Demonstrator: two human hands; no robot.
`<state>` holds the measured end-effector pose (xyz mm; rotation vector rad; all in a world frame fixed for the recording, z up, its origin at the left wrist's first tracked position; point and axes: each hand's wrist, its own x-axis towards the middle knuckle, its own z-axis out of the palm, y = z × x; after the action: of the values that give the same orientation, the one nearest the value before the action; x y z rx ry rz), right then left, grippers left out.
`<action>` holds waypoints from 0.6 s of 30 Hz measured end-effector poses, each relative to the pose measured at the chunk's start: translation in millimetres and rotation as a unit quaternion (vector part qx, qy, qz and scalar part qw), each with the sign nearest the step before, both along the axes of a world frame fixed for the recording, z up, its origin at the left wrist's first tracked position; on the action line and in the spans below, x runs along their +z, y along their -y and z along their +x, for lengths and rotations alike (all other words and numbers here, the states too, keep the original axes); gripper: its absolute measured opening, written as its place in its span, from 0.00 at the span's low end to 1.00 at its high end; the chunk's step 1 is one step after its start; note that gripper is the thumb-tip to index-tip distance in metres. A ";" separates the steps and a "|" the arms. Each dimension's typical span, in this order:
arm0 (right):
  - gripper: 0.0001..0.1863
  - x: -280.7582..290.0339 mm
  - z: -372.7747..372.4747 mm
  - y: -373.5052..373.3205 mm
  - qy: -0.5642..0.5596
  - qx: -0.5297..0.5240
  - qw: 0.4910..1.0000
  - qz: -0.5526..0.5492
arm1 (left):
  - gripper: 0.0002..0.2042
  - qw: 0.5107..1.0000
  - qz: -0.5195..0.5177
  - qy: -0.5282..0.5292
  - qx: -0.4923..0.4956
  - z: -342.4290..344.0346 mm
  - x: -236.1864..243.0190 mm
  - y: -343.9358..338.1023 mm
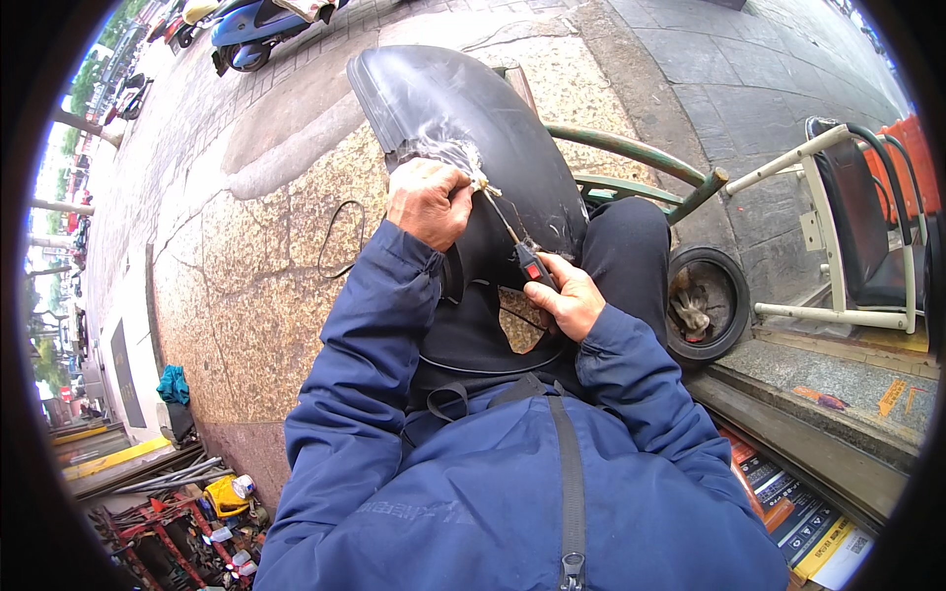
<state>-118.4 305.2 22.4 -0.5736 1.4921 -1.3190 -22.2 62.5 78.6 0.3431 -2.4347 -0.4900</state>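
The right hand gripped the handle of a soldering tool, its thin tip reaching up-left to a whitish patch on a black plastic panel. The left hand was closed on the panel's edge beside that patch. The panel rested on the person's lap; its lower part was hidden behind arms. What filled the tyre at right was unclear. Stone pavement lay around, a scooter far left.

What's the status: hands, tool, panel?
Left hand pinching panel edge. Right hand gripping the soldering tool, tip at the crack in the black plastic panel. Nothing in the way.
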 end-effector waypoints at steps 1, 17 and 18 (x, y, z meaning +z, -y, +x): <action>0.26 1.9 -0.5 -1.4 0.006 0.002 1.000 0.008 | 0.04 1.000 0.000 -0.001 -0.003 0.2 0.0 0.1; 0.26 1.3 -0.2 -0.3 -0.006 0.003 1.000 0.006 | 0.04 1.000 -0.006 0.007 0.003 1.0 1.6 -1.9; 0.26 0.2 -0.1 0.1 -0.011 0.002 1.000 0.003 | 0.04 1.000 -0.004 0.009 0.004 1.1 1.6 -2.0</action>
<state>-118.5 305.1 22.7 -0.5898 1.5116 -1.3083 -21.1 64.6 80.2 0.3547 -2.4510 -0.4768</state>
